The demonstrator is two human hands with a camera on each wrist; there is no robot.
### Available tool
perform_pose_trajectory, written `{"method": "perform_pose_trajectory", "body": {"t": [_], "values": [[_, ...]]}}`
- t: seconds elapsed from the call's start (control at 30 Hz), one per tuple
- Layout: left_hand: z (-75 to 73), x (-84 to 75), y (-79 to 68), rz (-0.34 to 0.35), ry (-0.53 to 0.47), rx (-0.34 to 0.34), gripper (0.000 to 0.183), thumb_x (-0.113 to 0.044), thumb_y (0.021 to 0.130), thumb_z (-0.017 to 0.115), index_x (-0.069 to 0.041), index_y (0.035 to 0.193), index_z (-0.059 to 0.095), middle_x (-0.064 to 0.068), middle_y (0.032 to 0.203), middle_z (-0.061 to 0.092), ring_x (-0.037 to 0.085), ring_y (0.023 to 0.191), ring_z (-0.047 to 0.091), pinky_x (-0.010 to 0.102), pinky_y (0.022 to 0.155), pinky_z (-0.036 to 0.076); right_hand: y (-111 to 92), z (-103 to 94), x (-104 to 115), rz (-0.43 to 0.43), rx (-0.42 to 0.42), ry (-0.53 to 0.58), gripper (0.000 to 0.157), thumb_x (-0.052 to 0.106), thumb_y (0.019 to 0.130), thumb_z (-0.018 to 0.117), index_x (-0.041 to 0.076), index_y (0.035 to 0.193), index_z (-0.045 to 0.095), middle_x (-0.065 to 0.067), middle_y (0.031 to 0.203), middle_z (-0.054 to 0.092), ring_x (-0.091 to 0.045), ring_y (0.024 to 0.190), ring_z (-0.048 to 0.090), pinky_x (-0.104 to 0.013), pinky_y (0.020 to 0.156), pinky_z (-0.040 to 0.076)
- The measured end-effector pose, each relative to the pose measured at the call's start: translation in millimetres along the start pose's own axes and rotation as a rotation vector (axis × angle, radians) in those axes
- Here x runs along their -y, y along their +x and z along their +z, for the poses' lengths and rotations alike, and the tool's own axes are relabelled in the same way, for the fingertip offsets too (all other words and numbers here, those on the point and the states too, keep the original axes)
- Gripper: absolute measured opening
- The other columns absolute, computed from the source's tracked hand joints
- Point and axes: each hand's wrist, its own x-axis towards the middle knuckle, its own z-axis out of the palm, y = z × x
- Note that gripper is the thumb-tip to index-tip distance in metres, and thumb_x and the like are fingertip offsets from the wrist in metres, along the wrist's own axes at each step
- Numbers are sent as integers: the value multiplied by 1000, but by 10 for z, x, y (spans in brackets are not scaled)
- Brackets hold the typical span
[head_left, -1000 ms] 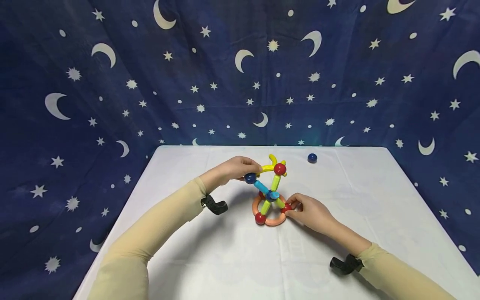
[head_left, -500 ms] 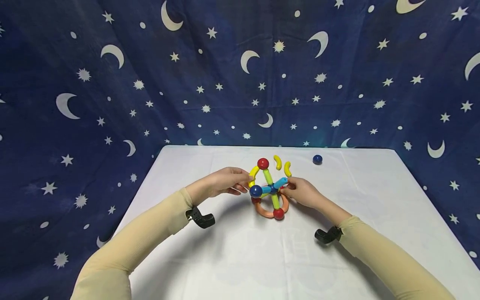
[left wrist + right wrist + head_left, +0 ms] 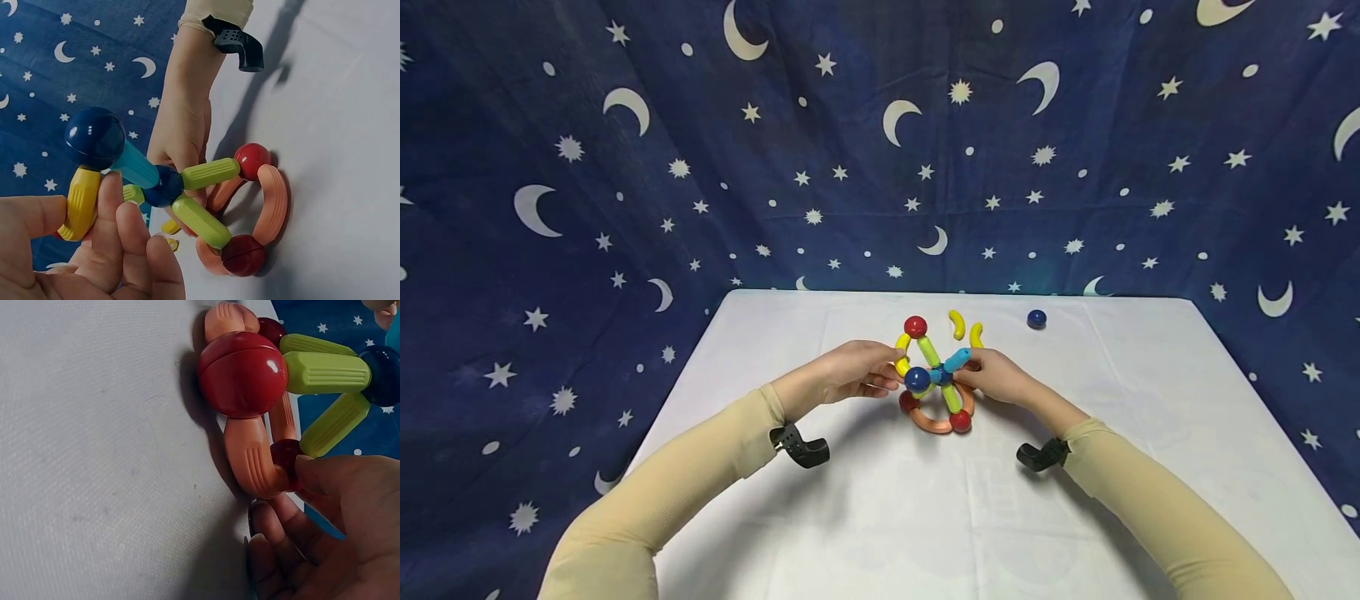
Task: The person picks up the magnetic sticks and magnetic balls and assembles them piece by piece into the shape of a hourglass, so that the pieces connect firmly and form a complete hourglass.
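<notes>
A magnetic ball-and-stick structure stands on the table, its base an orange ring of curved sticks [image 3: 273,206] joined by red balls [image 3: 244,375]. Green sticks [image 3: 211,174] rise from the base to a dark blue centre ball [image 3: 164,186]. Blue sticks [image 3: 957,360] branch from that centre, one ending in another dark blue ball [image 3: 95,137]. My left hand [image 3: 861,371] pinches a yellow curved stick [image 3: 81,203], whose upper end meets that ball; an upper red ball [image 3: 915,327] sits at its other end. My right hand [image 3: 996,377] pinches a red base ball [image 3: 289,459] between thumb and fingers.
Two loose yellow curved sticks, a left one [image 3: 957,325] and a right one [image 3: 976,335], lie behind the structure. Farther right at the back is a loose dark blue ball [image 3: 1037,319]. A star-patterned cloth [image 3: 880,208] hangs behind the white table [image 3: 880,517].
The structure has turned, bringing the upper red ball leftward and the outer blue ball forward. My left hand has lowered, still holding the yellow stick. The right hand has moved farther back around the base.
</notes>
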Motion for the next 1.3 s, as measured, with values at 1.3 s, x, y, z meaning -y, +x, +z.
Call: {"method": "perform_pose_trajectory", "body": {"t": [1.3], "values": [[-10,86,44,45,-41,-37,33,-32,102,64,-1,116,66,5,96,68,13,76,65,29,79,57,72,-816,-901,391,-588,16,72,53,97,61,1,146,52,-23,143,55,-49,133,38,-59,108,31]]}}
